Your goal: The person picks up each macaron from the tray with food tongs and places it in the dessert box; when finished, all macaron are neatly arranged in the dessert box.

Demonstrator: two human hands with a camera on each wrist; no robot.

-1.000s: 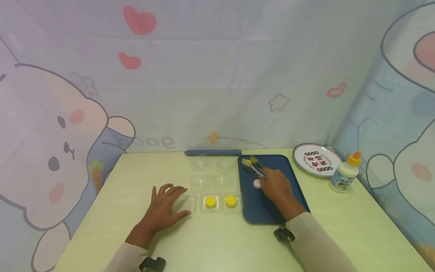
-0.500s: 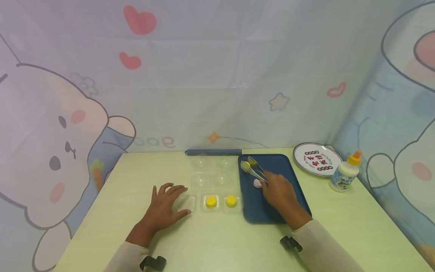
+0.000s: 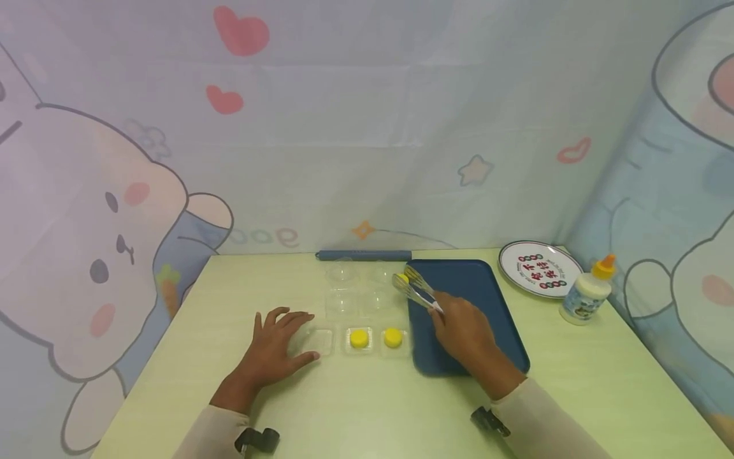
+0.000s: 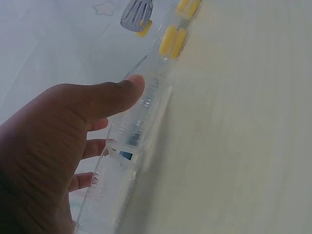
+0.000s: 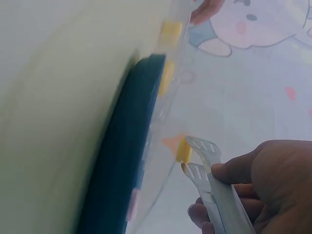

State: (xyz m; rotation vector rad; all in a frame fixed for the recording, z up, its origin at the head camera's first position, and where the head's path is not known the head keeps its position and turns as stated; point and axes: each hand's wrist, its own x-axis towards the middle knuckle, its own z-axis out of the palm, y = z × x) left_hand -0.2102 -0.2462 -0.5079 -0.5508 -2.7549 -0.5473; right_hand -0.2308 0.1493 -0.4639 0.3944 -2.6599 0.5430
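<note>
My right hand [image 3: 466,325] grips a pair of tongs [image 3: 423,298], whose tips pinch a round yellow piece [image 5: 184,150]. They hang over the left edge of the blue tray [image 3: 459,274], close to the clear plastic container. Thumb and fingers of my left hand [image 3: 274,347] hold the left end of that container [image 3: 319,343] from front and back. Two round yellow pieces sit in its front compartments, one in the middle [image 3: 359,338] and one on the right [image 3: 393,338]. Clear domed cups [image 3: 342,302] stand behind them.
A pink piece [image 5: 131,204] lies on the tray, hidden from the head view by my right hand. At the back right are a printed plate [image 3: 539,269] and a glue bottle [image 3: 586,294]. A blue-grey bar [image 3: 364,255] lies along the wall.
The tongs have taken up the yellow piece from the tray's back left and moved left with it, past the tray's edge. My left hand has stayed in place.
</note>
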